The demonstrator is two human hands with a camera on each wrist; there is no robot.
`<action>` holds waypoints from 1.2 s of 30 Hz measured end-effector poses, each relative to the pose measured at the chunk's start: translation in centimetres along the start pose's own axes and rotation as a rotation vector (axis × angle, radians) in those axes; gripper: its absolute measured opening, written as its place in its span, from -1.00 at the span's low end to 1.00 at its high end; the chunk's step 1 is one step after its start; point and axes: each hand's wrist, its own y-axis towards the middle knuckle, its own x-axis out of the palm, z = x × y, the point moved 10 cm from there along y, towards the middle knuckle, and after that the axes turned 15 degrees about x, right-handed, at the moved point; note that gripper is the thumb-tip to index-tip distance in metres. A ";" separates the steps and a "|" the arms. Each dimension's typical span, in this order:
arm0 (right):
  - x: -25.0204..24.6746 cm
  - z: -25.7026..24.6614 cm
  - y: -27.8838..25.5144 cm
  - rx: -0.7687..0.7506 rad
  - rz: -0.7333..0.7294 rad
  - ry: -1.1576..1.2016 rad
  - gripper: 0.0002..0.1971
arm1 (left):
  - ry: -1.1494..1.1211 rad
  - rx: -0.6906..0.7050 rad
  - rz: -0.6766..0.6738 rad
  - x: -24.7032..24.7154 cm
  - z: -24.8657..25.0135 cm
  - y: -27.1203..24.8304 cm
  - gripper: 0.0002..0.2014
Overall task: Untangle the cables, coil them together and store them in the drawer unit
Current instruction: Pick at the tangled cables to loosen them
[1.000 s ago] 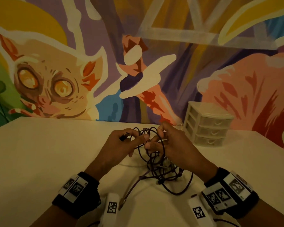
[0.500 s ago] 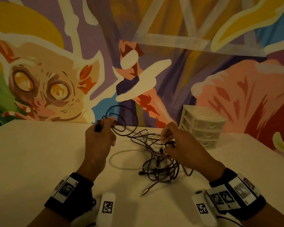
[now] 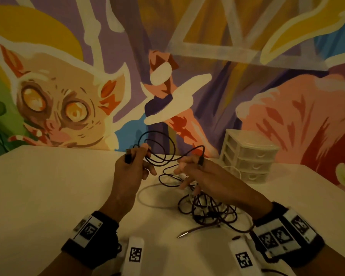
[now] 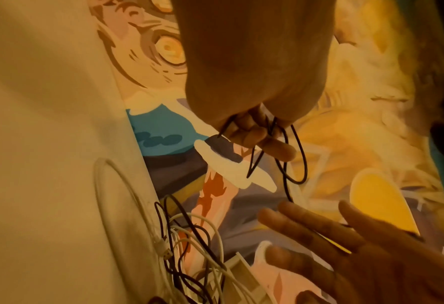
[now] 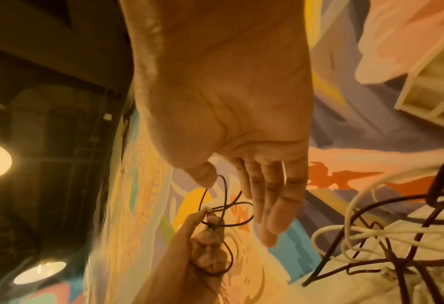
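Left hand (image 3: 130, 172) gripped black cable (image 3: 163, 154) loops, raised higher than 0.5 s ago; right hand (image 3: 197, 172), fingers now spread, pinched its plug. Tangle (image 3: 207, 210) on table (image 3: 48, 196), near drawer unit (image 3: 249, 156)

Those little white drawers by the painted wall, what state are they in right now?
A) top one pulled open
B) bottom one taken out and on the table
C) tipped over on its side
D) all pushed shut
D: in the head view the drawer unit stands upright on the table, its three drawer fronts flush with the frame.
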 end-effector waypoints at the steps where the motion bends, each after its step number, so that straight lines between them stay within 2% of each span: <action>1: -0.2 -0.3 0.2 -0.006 0.028 0.023 -0.72 | -0.002 0.001 -0.011 0.1 0.1 -0.1 -0.71; 4: -1.9 -0.6 0.4 -0.066 0.163 0.134 -0.73 | 0.002 -0.008 -0.077 0.8 0.3 -0.4 -0.67; 6: -3.2 -0.4 0.3 -0.130 0.160 0.354 -0.77 | 0.021 -0.021 -0.167 1.6 0.5 -0.8 -0.62; 8: -5.3 0.0 -0.5 -0.160 0.184 0.462 -0.71 | 0.049 -0.016 -0.256 2.3 1.0 -1.0 -0.64; 12: -10.4 1.7 -3.6 -0.135 0.214 0.466 -0.61 | 0.214 0.033 -0.413 2.3 1.8 -0.9 -0.60; 16: -17.0 5.1 -6.9 -0.141 0.290 0.427 -0.72 | 0.306 0.028 -0.426 1.6 2.2 -0.6 -0.31; 17: -18.5 6.2 -7.7 -0.140 0.317 0.331 -0.76 | 0.327 0.029 -0.399 1.2 2.4 -0.3 -0.24; 18: -19.6 7.5 -8.3 -0.128 0.312 0.158 -0.72 | 0.340 0.036 -0.366 0.8 2.8 0.0 -0.20; 19: -19.9 9.3 -8.5 -0.079 0.250 -0.085 -0.53 | 0.343 0.048 -0.333 0.5 3.1 0.3 -0.18; 21: -18.9 14.7 -9.5 0.165 0.047 -0.681 -0.10 | 0.318 0.072 -0.285 0.1 3.8 0.5 -0.16; 22: -19.0 17.5 -10.4 0.270 -0.057 -0.886 -0.02 | 0.301 0.083 -0.273 0.2 4.1 0.6 -0.16; 23: -19.3 19.0 -11.0 0.288 -0.111 -0.970 -0.01 | 0.289 0.093 -0.278 0.5 4.3 0.5 -0.18; 24: -19.5 18.7 -11.2 0.218 -0.080 -0.978 0.00 | 0.282 0.101 -0.298 1.0 4.5 0.3 -0.21; 26: -20.3 14.3 -11.1 0.054 0.154 -0.842 -0.08 | 0.276 0.117 -0.357 2.5 4.9 -0.1 -0.30; 28: -20.2 8.7 -10.7 -0.055 0.376 -0.645 -0.35 | 0.265 0.138 -0.429 4.2 5.6 -0.6 -0.40; 29: -18.8 6.4 -10.4 -0.072 0.390 -0.559 -0.51 | 0.260 0.156 -0.473 5.3 6.0 -1.0 -0.46; 30: -16.4 4.6 -9.9 -0.091 0.332 -0.514 -0.54 | 0.252 0.169 -0.517 6.5 6.6 -1.4 -0.51; 33: -7.9 1.5 -8.1 -0.133 0.055 -0.585 -0.06 | 0.195 0.202 -0.586 9.4 9.1 -2.3 -0.61; 34: -6.1 1.1 -7.3 -0.163 0.014 -0.597 -0.02 | 0.179 0.223 -0.586 9.9 10.1 -2.3 -0.62; 35: -5.1 1.1 -6.5 -0.188 0.004 -0.574 -0.09 | 0.169 0.247 -0.576 10.0 11.0 -2.1 -0.60; 36: -4.7 0.9 -6.0 -0.205 0.008 -0.497 -0.23 | 0.165 0.264 -0.555 9.8 11.9 -1.8 -0.58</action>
